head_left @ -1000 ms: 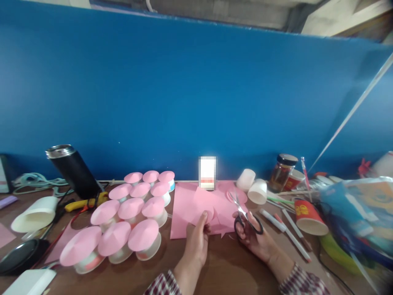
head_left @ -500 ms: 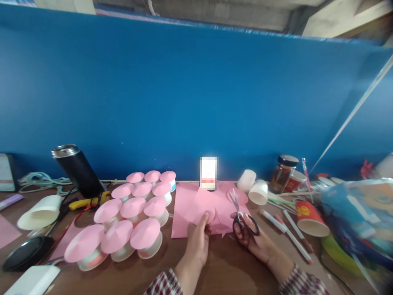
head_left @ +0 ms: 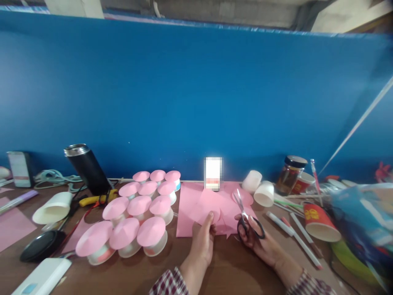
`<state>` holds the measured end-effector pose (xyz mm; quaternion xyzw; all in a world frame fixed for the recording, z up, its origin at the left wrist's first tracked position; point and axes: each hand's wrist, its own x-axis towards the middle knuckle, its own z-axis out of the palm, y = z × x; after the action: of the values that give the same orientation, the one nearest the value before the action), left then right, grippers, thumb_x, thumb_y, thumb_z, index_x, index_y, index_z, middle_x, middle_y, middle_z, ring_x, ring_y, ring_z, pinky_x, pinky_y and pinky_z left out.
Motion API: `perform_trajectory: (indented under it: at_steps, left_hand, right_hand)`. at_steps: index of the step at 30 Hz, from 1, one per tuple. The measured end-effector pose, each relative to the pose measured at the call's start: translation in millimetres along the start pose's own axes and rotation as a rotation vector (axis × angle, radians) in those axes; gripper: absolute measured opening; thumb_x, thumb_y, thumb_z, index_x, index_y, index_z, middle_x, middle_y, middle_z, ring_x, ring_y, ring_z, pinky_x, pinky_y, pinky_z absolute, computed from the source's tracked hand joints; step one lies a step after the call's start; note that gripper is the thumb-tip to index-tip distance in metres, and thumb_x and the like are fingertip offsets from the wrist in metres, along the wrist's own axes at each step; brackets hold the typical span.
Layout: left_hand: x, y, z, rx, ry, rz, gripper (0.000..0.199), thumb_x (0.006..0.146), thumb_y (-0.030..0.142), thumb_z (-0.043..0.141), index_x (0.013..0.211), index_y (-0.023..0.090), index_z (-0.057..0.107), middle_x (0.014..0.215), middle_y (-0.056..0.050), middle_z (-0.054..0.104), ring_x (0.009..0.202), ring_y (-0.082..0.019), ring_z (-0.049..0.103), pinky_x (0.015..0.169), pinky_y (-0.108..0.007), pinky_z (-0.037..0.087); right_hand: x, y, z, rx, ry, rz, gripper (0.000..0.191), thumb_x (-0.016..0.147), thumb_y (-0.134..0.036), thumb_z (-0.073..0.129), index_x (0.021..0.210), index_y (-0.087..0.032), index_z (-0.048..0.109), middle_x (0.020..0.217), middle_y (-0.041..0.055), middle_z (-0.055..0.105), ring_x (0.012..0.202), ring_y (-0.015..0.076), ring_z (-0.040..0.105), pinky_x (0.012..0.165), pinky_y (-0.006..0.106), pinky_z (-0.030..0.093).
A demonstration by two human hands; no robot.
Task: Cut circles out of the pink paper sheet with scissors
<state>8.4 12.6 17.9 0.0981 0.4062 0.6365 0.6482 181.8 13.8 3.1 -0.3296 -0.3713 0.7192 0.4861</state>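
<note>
My left hand pinches a piece of pink paper, thumb on top and fingers underneath. In my right hand is a pair of scissors with black handles, fingers through the loops. The blades point up and away, slightly parted, beside the held paper. Beneath lies a larger pink sheet on the table. A round pink paper piece lies on it behind the scissors.
To the left stand several paper cups topped with pink paper cones. A black flask leans behind them. On the right are white cups, a jar, markers and a red cup. A blue partition rises behind.
The whole view has shifted, so things appear slightly farther right. Both hands keep nearly the same pose, holding the paper and the scissors.
</note>
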Motion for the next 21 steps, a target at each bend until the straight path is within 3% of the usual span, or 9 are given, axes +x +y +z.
perform_trajectory:
  at_steps: [14,21]
  left_hand:
    - [1.5,-1.6,-2.3,0.002,0.011,-0.005,0.031,0.059,0.031,0.081,0.069,0.012,0.058,0.057,0.002,0.052,0.053,-0.009,0.048,0.052,-0.022,0.043]
    - [2.9,-1.2,-2.5,0.017,0.020,-0.006,0.031,0.060,0.032,0.080,0.070,0.012,0.058,0.057,0.002,0.051,0.052,-0.009,0.048,0.051,-0.022,0.042]
  right_hand:
    - [-2.1,-6.2,7.6,-0.008,0.026,0.025,0.032,0.081,-0.049,0.062,0.092,-0.020,0.063,0.061,-0.0008,0.052,0.051,0.0090,0.042,0.045,0.018,0.032]
    - [-2.9,-3.4,4.4,-0.033,-0.016,0.014,0.029,0.088,-0.047,0.054,0.095,-0.020,0.062,0.062,-0.0005,0.052,0.052,0.0092,0.042,0.045,0.018,0.032]
